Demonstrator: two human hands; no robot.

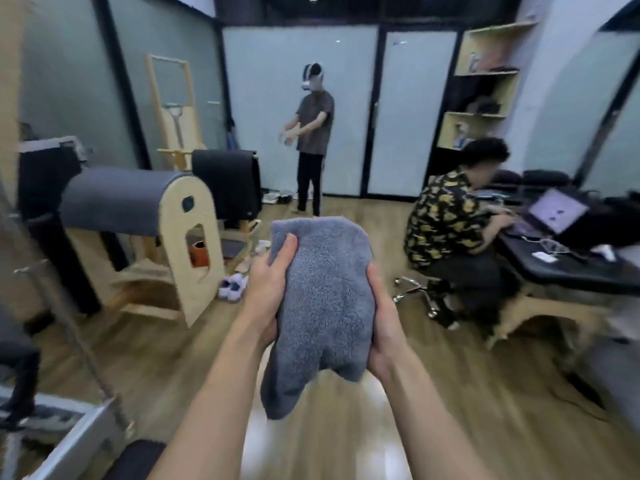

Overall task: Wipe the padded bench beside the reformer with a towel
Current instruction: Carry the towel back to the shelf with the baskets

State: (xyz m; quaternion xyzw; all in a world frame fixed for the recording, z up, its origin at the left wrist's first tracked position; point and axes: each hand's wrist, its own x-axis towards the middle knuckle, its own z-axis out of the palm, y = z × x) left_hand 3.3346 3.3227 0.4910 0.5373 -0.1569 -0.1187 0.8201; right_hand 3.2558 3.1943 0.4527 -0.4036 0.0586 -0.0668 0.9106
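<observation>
A folded grey towel [323, 299] hangs in the air in front of me over the wooden floor. My left hand [268, 289] grips its left side with the thumb on top. My right hand [382, 323] clasps its right side. Both arms reach forward from the bottom of the view. At the lower left, a metal frame with a rope [79, 344] and a dark pad [138, 459] belongs to the reformer; it is mostly cut off. A padded barrel with a grey top and wooden sides [138, 202] stands at the left.
A person in a headset [313, 133] stands in the middle of the room. Another person [453, 230] sits on a wheeled stool at a black padded table [568, 271] with a laptop [554, 211]. Shoes [233, 287] lie on the floor. Shelves [485, 84] stand at the back right.
</observation>
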